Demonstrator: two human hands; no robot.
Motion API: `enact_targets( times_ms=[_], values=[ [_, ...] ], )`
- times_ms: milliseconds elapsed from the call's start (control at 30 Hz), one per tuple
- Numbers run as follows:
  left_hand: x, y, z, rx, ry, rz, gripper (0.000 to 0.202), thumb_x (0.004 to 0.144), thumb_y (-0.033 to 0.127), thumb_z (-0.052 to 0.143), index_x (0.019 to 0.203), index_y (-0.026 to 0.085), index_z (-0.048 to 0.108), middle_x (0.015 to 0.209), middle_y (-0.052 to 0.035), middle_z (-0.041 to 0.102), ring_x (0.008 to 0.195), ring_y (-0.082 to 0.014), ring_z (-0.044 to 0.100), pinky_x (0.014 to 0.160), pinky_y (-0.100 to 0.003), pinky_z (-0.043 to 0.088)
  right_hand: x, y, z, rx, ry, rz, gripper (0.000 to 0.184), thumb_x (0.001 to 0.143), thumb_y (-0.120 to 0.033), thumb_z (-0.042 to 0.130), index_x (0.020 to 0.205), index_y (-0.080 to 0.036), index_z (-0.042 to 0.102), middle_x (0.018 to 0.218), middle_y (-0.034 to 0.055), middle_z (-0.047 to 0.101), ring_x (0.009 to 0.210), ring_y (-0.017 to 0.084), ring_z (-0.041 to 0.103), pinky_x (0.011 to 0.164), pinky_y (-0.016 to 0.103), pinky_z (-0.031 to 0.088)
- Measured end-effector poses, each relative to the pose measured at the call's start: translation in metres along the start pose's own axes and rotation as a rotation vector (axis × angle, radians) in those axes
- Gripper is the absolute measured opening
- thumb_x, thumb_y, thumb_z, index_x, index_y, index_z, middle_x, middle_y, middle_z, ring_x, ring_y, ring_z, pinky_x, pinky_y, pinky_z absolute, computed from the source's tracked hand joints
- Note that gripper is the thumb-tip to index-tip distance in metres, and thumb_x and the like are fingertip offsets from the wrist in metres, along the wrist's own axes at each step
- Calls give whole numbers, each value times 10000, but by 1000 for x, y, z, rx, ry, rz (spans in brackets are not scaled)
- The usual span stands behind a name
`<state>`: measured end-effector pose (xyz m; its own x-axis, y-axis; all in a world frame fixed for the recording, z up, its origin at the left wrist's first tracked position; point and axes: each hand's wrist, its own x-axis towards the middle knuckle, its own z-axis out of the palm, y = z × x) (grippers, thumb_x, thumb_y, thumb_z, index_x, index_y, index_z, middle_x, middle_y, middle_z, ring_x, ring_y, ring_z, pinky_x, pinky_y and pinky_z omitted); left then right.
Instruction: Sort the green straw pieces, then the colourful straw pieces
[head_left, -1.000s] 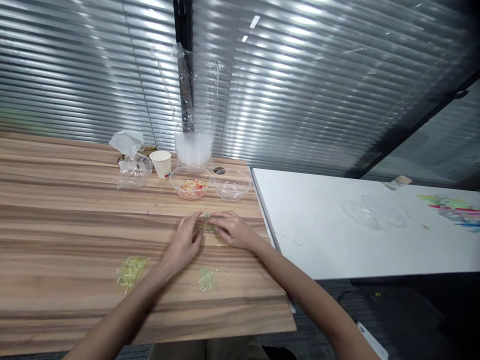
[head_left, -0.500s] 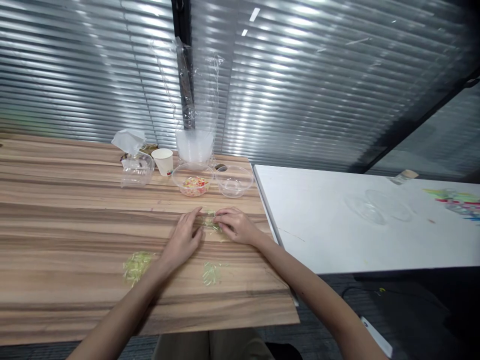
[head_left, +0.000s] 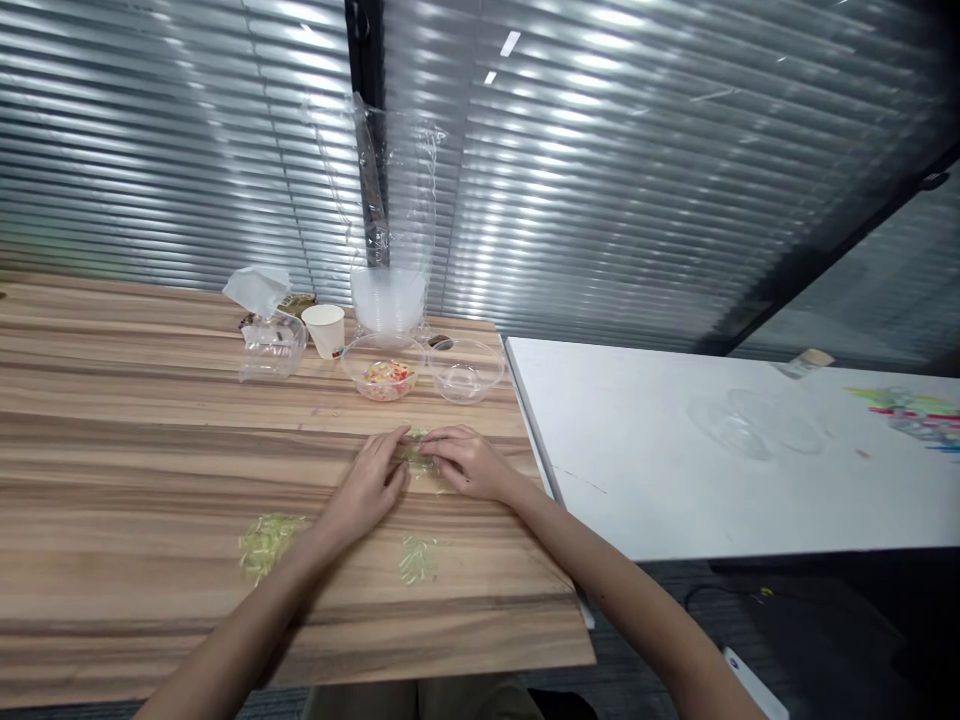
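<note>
A small pile of pale yellow-green thin strips point(head_left: 415, 450) lies on the wooden table between my two hands. My left hand point(head_left: 371, 480) cups its left side, fingers and thumb apart, resting on the wood. From the right, my right hand point(head_left: 471, 465) reaches in with its fingers stretched out and its fingertips touching the strips. Closer to me sits a second, small heap of pale green strips point(head_left: 417, 560). A larger yellow-green heap point(head_left: 270, 545) lies beside my left forearm, which stands partly in front of it.
Behind my hands stand a clear bowl with red and yellow bits point(head_left: 387, 378) and another clear bowl point(head_left: 466, 380). Further back are a paper cup point(head_left: 326, 332), a clear container point(head_left: 272, 355) and bagged, stacked bowls point(head_left: 388, 300). A white table point(head_left: 637, 470) adjoins on the right.
The whole view has shifted slightly, so things sit a little lower. My hands have edged slightly closer together around the strips; the other heaps look the same.
</note>
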<state>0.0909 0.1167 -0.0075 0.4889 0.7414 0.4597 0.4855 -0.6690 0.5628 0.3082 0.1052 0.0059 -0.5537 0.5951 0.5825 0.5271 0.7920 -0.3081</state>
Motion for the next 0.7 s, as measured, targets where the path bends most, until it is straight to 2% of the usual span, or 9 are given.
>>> enact_targets(
  times_ms=[100,233,467,700],
  values=[
    [1,3,-3,0,-14,0,444,863,184,461,1305,154,473,1148,-131,623,1106,-266,571,968,-464,461,1,0,-2,33,28,39,273,833,-62,509,1032,-146,676,1060,114,705,1030,204,637,913,370,527],
    [3,9,-8,-1,-52,10,355,869,176,449,1208,156,548,1109,-121,632,1072,-257,576,944,-439,473,1,0,-3,54,-10,46,268,828,-60,513,1011,-160,683,1058,109,701,999,203,644,902,374,532],
    [6,13,-11,-34,-128,81,397,893,146,393,1263,159,538,1212,-110,620,1138,-231,546,991,-407,446,1,0,-3,54,-21,36,268,834,-62,519,1025,-146,687,1070,119,703,991,203,655,895,357,538],
    [7,11,-10,-43,-120,107,349,898,146,394,1206,144,558,1188,-121,635,1119,-232,561,979,-408,454,0,0,1,19,15,-20,281,817,-56,520,1028,-151,680,1045,102,722,992,197,661,901,358,535]
  ],
)
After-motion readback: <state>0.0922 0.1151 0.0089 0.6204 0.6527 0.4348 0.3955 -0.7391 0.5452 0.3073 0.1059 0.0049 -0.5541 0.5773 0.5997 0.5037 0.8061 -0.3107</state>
